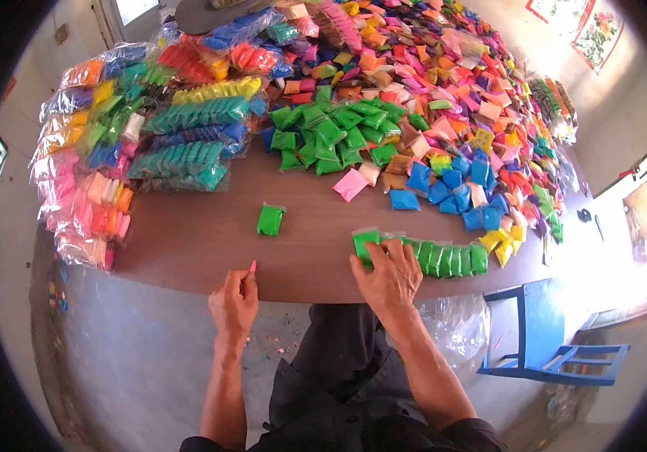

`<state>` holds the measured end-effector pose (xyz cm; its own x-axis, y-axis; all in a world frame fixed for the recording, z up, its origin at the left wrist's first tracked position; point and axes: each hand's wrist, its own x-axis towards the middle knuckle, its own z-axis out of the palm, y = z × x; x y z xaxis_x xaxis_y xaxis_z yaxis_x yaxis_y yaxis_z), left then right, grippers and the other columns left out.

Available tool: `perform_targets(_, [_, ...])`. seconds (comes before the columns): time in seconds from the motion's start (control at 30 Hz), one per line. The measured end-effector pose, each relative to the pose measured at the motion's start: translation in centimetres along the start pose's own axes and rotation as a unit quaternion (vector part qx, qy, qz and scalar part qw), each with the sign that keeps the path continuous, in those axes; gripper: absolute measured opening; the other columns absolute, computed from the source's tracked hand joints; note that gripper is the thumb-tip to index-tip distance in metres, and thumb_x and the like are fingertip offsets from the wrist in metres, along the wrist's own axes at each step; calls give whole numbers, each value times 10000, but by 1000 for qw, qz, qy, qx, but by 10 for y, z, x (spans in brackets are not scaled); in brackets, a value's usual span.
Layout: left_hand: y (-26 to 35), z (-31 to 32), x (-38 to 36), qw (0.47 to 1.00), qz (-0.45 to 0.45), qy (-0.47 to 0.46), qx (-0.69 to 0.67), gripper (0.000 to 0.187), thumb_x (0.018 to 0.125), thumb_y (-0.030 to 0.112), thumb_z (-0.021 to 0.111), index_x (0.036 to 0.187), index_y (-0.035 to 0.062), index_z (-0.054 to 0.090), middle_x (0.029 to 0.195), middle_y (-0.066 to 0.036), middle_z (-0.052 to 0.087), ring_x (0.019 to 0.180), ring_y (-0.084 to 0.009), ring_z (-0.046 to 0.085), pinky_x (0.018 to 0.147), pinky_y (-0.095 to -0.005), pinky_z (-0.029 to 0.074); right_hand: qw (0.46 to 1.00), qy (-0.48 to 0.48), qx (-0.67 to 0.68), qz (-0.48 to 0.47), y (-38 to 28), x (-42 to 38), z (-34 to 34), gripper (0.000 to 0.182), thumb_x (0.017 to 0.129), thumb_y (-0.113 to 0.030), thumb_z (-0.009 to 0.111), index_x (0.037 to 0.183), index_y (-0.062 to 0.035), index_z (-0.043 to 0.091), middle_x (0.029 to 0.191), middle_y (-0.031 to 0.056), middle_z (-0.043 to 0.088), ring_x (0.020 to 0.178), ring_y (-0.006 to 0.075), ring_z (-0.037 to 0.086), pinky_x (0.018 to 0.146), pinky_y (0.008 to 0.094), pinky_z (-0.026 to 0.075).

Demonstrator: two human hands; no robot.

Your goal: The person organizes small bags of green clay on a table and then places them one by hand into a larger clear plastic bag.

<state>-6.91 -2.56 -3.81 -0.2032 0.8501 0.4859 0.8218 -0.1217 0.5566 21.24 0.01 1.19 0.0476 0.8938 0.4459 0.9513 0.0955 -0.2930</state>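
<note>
My right hand rests on the left end of a row of green packets lined up along the near edge of the brown table, its fingers pressing the first packet. My left hand hovers at the table's edge, pinching a small pink object between thumb and fingers. One loose green packet lies on the table between the hands and farther back. A single pink packet lies beyond it.
A big heap of small coloured packets covers the far half of the table, with a green cluster and a blue cluster. Bagged bundles are stacked at the left. A blue chair stands to the right below the table.
</note>
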Motion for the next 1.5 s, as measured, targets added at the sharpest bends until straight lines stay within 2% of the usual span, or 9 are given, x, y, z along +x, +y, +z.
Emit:
perform_targets(0.33, [-1,0,-2,1000,14,14,-12,81,923,64,756,923,76,676,723,-121,693,603,-321,687,554,-428,517,998,-44,-13,-33,-4,2,-8,331,810,-322,845,1076,-135,779,1040,74,633,1003,299,633,825,467,530])
perform_targets(0.53, [2,-3,-1,1000,-13,-5,-11,85,922,82,763,921,66,680,730,-137,699,605,-327,689,563,-420,526,978,-8,149,-143,-50,26,6,280,804,-229,855,1048,-103,799,1131,67,695,1096,293,665,957,459,553])
perform_targets(0.57, [2,-2,0,999,-23,2,-22,86,924,83,763,913,62,680,718,-136,694,592,-317,683,560,-411,524,972,-30,157,-170,-53,28,25,330,831,-217,831,1135,-102,769,1273,84,677,1217,308,641,999,469,548])
perform_targets(0.77, [2,-5,2,995,-72,11,-72,105,929,76,764,878,39,679,644,-128,657,529,-250,642,537,-356,500,954,-93,153,-240,-95,52,93,511,889,-240,782,1362,-115,634,1451,122,569,1393,334,535,1049,522,496])
perform_targets(0.97, [-4,-1,2,994,-61,27,-86,118,932,71,767,877,25,673,633,-131,648,516,-227,626,528,-343,488,973,-83,138,-165,-94,60,117,456,915,-227,766,1341,-120,642,1405,98,634,1301,337,625,1030,499,502])
perform_targets(1.07, [-3,-3,2,993,-62,29,-98,127,938,75,765,875,19,669,625,-120,636,508,-197,592,520,-332,468,965,-64,236,-99,-94,53,107,366,956,-224,728,1280,-71,653,1197,184,727,1079,402,717,888,523,552])
perform_targets(1.17, [2,-9,4,988,-90,26,-122,123,942,75,758,880,15,670,614,-98,621,517,-146,554,520,-314,445,879,-174,437,79,-95,34,87,305,977,-218,692,1198,-12,651,1019,256,729,953,458,725,798,541,567])
perform_targets(1.37, [-8,0,1,978,-141,48,-144,86,943,68,743,902,11,692,643,-69,633,568,-83,538,537,-292,437,874,-234,420,74,-92,10,65,282,980,-234,682,1136,0,655,967,273,727,943,471,724,805,540,570])
perform_targets(1.5, [-5,-2,0,981,-124,41,-145,81,945,73,744,912,14,699,662,-73,646,576,-86,555,546,-292,447,951,-119,286,-12,-91,3,76,295,966,-269,684,1144,-33,677,956,240,751,903,461,733,795,550,580])
